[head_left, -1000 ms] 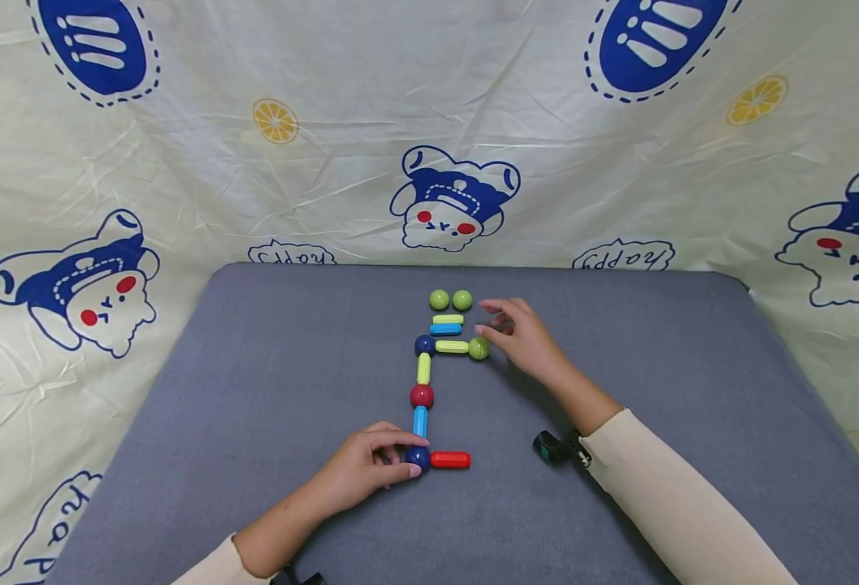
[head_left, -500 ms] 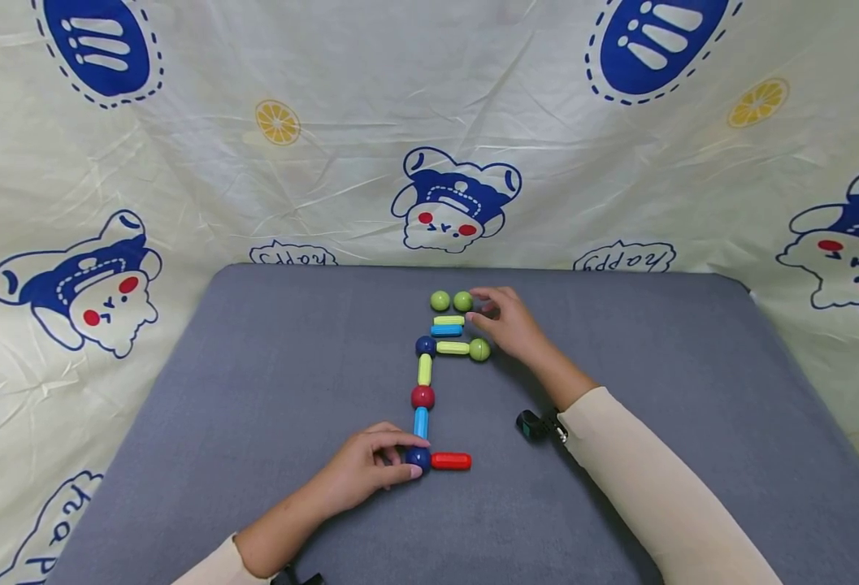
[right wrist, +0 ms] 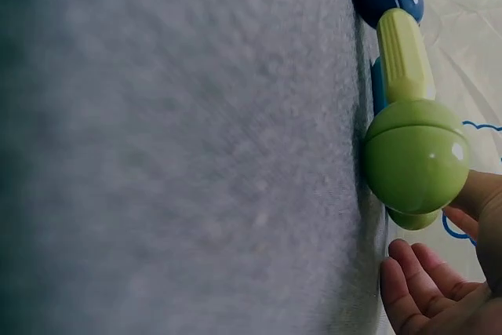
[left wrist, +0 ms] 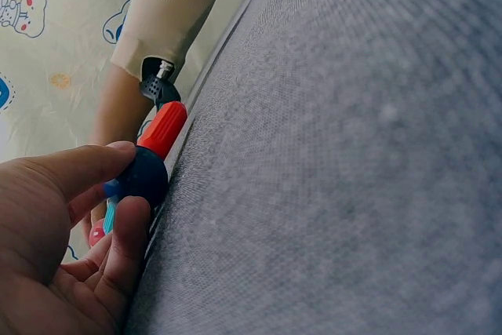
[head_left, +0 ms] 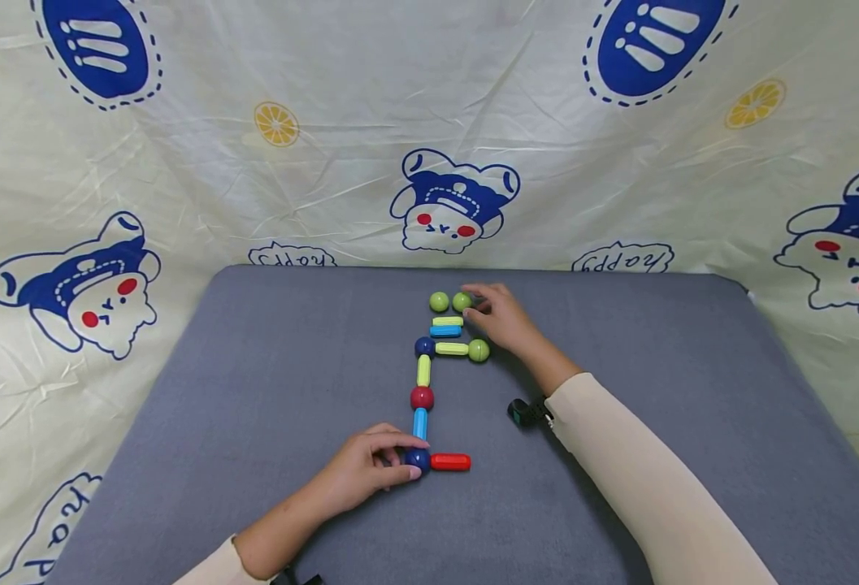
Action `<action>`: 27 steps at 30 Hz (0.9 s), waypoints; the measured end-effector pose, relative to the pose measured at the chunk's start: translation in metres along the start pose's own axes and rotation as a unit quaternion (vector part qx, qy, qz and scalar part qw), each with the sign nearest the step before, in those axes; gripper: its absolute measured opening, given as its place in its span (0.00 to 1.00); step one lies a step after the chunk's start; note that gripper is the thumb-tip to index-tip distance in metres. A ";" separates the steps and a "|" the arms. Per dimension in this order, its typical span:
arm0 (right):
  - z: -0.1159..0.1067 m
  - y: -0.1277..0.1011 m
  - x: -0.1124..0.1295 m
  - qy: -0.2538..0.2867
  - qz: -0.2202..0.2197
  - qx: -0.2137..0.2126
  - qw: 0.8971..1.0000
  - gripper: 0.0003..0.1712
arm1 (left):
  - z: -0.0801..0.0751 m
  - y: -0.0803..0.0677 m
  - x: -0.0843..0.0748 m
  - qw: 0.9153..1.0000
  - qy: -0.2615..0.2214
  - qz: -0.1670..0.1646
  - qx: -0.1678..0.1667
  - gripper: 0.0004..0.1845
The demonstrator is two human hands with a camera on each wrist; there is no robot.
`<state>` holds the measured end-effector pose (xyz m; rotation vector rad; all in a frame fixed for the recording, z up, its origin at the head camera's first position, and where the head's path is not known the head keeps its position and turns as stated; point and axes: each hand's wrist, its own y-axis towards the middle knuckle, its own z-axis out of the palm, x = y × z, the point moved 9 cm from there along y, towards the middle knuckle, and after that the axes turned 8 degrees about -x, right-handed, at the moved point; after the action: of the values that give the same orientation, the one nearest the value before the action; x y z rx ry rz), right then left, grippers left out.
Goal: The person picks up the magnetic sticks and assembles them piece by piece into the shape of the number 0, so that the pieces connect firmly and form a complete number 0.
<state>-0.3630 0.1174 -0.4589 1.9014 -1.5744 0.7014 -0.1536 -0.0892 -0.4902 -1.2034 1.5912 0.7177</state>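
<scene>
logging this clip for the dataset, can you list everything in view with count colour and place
grey mat: 1, grey, covers the table
green balls: 3, green; two side by side at the far end, one ending the chain's top arm
blue balls: 2, dark blue; one at the chain's top corner, one at its bottom corner
red ball: 1, red, midway down the chain
yellow-green sticks: 3; two in the chain, one loose above them
blue sticks: 2, light blue; one in the chain, one loose
red stick: 1, red, right of the bottom blue ball
printed cloth: 1, cream with blue cartoons, backdrop
left hand: pinches the bottom blue ball
right hand: fingertips at the right-hand far green ball
</scene>
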 end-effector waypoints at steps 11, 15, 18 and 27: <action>0.007 0.008 0.002 -0.042 -0.006 0.013 0.999 0.25 | 0.000 0.000 0.001 1.000 -0.001 -0.004 0.002 0.16; 0.007 0.008 0.005 -0.053 -0.012 0.014 0.998 0.23 | 0.000 0.000 0.000 1.000 -0.003 0.000 0.003 0.17; 0.006 0.008 0.007 -0.058 -0.019 0.011 0.998 0.22 | 0.000 0.000 0.000 1.000 -0.006 0.000 0.003 0.17; 0.002 0.007 0.003 -0.060 -0.021 0.009 0.998 0.22 | 0.000 0.000 0.001 1.000 -0.006 0.004 0.003 0.17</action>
<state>-0.3690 0.1125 -0.4572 2.0178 -1.6003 0.5961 -0.1541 -0.0894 -0.4908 -1.1867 1.5890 0.7224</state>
